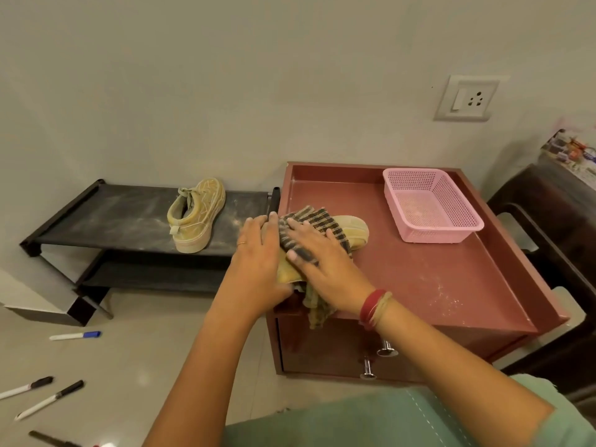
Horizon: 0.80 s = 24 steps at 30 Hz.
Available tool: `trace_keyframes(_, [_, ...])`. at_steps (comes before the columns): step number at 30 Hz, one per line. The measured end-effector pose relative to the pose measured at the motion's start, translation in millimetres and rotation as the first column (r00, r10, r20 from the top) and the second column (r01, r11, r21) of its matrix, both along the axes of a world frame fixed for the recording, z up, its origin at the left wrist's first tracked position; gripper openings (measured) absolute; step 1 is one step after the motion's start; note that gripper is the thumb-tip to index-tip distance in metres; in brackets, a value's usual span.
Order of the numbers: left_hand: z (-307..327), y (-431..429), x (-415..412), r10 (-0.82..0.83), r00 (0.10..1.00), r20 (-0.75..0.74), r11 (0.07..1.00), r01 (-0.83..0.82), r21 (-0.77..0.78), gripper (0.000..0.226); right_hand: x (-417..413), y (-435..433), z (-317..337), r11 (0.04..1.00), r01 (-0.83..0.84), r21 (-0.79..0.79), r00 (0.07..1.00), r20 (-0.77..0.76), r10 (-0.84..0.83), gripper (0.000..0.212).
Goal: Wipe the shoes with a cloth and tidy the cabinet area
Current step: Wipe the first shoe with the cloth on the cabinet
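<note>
Both hands are working on the shoe [353,228] lying at the left front of the cabinet [451,279] top. The right hand [317,261] is pressing flat on the cloth [309,225], fingers spread wide and open, not gripping, with the striped cloth draping over the shoe's middle and a tail of it hanging over the cabinet's front edge. The left hand [258,253] is sitting at the cabinet's left edge, fingers curling around the heel end of the shoe and steadying it; only the toe is poking out past the cloth, pointing toward the basket [432,204]. That pink basket is resting at the cabinet's back right corner, well apart from the hands. Pale dust is speckling the cabinet top toward its front right. Left of the cabinet, touching its side, the rack [96,221] is carrying the second shoe [195,214] on its top shelf, lying tilted on its side, sole toward the cabinet. On the floor left of the cabinet, markers [75,335] are lying scattered.
</note>
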<state>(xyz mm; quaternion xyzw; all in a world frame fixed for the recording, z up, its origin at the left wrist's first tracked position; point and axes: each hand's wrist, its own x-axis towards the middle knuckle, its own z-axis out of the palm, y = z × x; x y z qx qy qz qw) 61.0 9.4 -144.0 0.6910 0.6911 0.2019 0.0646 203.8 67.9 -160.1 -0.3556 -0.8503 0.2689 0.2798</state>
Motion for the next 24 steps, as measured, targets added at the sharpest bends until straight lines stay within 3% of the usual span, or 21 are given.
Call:
trace_keyframes(3, [-1.9,2.4,1.1,0.031,1.0,0.006,0.999,-0.031,0.016,0.11,9.2,7.0,-9.9,0.997,0.033,0.069,0.995,0.096,-0.039,0.048])
trace_keyframes(6, [-0.4,2.2,-1.2,0.036,0.999,0.023,0.999,-0.037,0.033,0.106,31.2,32.4,-13.6,0.955,0.288,0.067,0.935,0.197,-0.296,0.047])
trace_keyframes(8, [-0.1,2.7,-1.7,0.035,0.999,0.008,0.998,-0.035,0.047,0.103,37.2,39.1,-15.5,0.917,0.397,-0.026,0.909,0.151,-0.389,0.048])
trace_keyframes(13, [-1.5,5.9,1.8,0.028,0.996,-0.082,1.0,-0.027,0.016,0.102,31.2,21.0,-21.9,0.994,0.105,-0.028,0.986,0.135,-0.101,0.044])
trace_keyframes(17, [-4.9,6.7,9.1,0.045,0.978,-0.203,0.998,-0.052,-0.028,0.101,46.0,44.3,-23.3,0.901,0.395,-0.179,0.918,0.048,-0.393,0.051])
trace_keyframes(21, [-5.3,10.2,7.1,0.043,0.98,-0.193,0.998,-0.052,-0.043,0.106,48.1,46.2,-32.5,0.965,0.198,-0.172,0.98,0.012,-0.199,0.044])
trace_keyframes(24, [-1.7,11.8,5.4,0.037,0.988,-0.147,0.997,-0.046,-0.06,0.11,59.6,58.8,-33.6,0.897,0.335,-0.29,0.925,-0.079,-0.371,0.052])
